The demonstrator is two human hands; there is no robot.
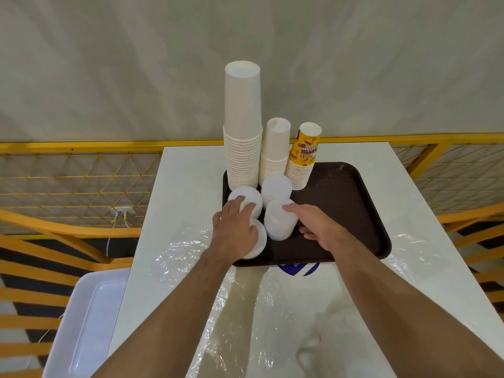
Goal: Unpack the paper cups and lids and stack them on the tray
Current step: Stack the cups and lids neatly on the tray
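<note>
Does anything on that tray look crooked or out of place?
Mostly tidy. The printed cup stack leans right instead of standing straight like the two white stacks beside it. Loose clear plastic wrap lies crumpled on the table in front of the tray.

One head-worn wide-angle camera looks forward and down, close above the table (191,170).

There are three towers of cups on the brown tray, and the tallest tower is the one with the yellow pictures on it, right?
Not quite. The head view shows three cup towers on the brown tray, but the tallest tower is plain white. The tower with yellow pictures is the shortest.
</note>
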